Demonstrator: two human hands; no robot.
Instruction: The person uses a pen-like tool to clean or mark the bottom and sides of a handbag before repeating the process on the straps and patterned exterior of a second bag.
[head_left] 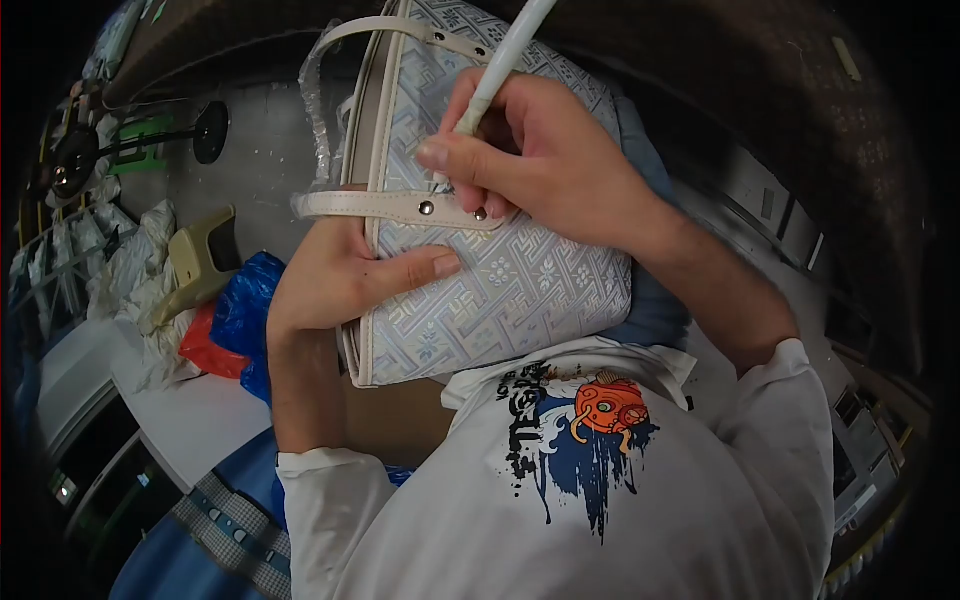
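A silvery handbag (520, 290) with a raised woven pattern lies on its side in front of my body. My left hand (335, 275) grips its open edge, the thumb flat on the outer panel and the fingers hidden behind or inside. My right hand (560, 150) pinches a long white pen-like tool (515, 50) with a pale wrapped lower part. The tool's tip is down by the riveted cream handle (370, 205), close to the rivets; whether it touches cannot be made out. A second cream handle (385, 24) sits higher, partly in clear plastic wrap (315, 110).
At left are a beige plastic stool (195, 260), blue (245, 310) and red plastic bags (208, 345), and crumpled clear plastic. Beyond stands a black-based stand (208, 132) near a green object (142, 145). A dark surface borders the top.
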